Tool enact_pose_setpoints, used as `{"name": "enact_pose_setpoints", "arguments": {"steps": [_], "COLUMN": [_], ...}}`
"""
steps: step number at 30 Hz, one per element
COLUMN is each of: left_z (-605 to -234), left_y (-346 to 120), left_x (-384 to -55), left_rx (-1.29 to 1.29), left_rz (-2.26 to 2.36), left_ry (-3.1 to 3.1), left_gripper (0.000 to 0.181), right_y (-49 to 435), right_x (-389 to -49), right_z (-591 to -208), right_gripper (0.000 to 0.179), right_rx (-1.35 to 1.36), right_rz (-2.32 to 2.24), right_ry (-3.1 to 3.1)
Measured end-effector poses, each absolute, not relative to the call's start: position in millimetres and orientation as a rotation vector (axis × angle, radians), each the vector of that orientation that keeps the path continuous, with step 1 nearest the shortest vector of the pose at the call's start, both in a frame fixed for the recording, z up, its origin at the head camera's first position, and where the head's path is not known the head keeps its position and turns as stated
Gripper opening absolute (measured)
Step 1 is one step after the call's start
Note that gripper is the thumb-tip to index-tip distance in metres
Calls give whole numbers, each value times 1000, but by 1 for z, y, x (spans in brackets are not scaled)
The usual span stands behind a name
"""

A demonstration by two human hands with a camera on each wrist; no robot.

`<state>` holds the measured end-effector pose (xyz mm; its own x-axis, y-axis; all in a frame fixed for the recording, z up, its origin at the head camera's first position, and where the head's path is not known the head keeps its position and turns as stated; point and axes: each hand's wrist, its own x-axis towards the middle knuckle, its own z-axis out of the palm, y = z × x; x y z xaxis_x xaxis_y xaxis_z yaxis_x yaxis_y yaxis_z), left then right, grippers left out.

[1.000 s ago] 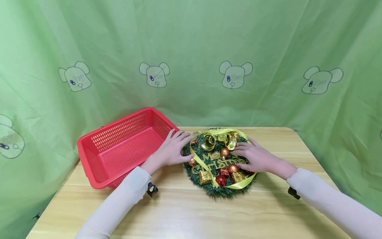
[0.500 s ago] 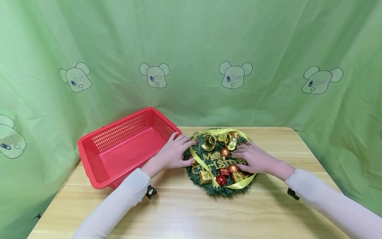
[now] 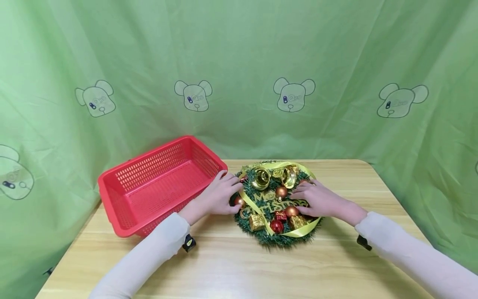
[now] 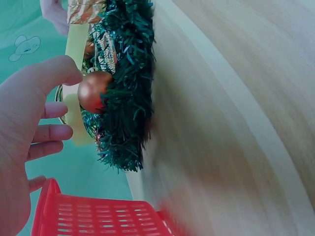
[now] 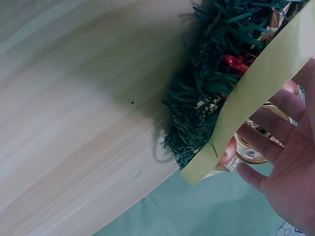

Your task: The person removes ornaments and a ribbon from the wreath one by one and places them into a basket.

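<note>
- Green cloth [image 3: 239, 50] hangs behind a wooden table [image 3: 231, 265]; wood stretches from wreath to near edge.
- Tinsel wreath [image 3: 274, 239], round and flat, beside the perforated red basket [image 3: 149, 166]; lettering [image 3: 267, 196] upright towards the person.
- Left hand [image 3: 218, 197]: fingers apart, at its left rim.
- Right hand [image 3: 319, 199]: fingers loose, over its right side.

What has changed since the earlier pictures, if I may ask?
The left hand, at the round green tinsel wreath, has shifted slightly downward in the head view; nothing was visibly gripped or released. The right hand, wreath and red rectangular plastic basket are roughly where they were.
</note>
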<state>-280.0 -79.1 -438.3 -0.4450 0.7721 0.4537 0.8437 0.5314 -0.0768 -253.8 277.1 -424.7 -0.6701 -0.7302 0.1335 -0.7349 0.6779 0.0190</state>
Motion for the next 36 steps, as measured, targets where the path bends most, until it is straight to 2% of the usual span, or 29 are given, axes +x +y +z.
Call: {"name": "enact_pose_setpoints", "arguments": {"steps": [26,36], "left_z": [-446,-445], "left_y": [-69,-70], "left_x": [-275,-276], "left_rx": [-1324,-1291], "left_rz": [-74,9], "left_ry": [-2443,-2466], "left_gripper": [29,37], "right_y": [277,276], "right_x": [-254,-255], "right_z": [-425,-424], "right_gripper": [35,34], "right_rx": [1184,1208], "right_rz": [55,53], "right_ry": [-2816,-2797]}}
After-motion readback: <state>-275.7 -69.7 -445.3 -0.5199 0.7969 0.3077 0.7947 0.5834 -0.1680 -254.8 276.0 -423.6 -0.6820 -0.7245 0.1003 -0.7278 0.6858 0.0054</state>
